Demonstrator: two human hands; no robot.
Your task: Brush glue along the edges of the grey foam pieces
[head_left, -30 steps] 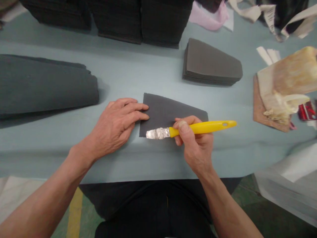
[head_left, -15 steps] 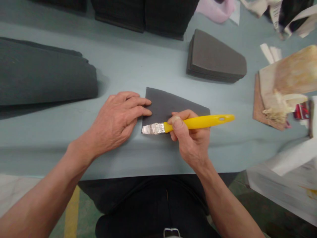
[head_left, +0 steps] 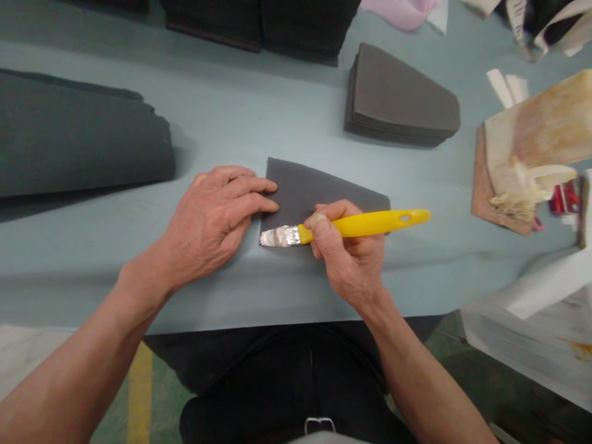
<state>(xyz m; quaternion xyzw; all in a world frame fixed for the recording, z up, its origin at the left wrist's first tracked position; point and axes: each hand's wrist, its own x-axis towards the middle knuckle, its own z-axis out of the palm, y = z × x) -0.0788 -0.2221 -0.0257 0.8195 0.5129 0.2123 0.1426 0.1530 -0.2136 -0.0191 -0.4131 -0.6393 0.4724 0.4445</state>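
Note:
A dark grey trapezoid fabric piece (head_left: pixel 319 191) lies flat on the pale blue table (head_left: pixel 259 123) in front of me. My left hand (head_left: pixel 217 219) rests palm down with fingers stretched out, fingertips pressing the piece's left edge. My right hand (head_left: pixel 349 253) is closed round a yellow-handled brush (head_left: pixel 370 223). The brush's whitish bristle end (head_left: pixel 272 237) touches the piece's near left corner, handle pointing right.
A stack of matching grey pieces (head_left: pixel 402 98) sits at the back right. A large dark fabric roll (head_left: pixel 78 148) lies at the left, black stacks (head_left: pixel 259 24) at the back. A glue-stained board with a crusted container (head_left: pixel 531 154) stands at the right. White sheets (head_left: pixel 536 308) hang at the lower right.
The brush tip has slid leftwards along the piece's near edge to its left corner. My left hand has stayed on the left edge.

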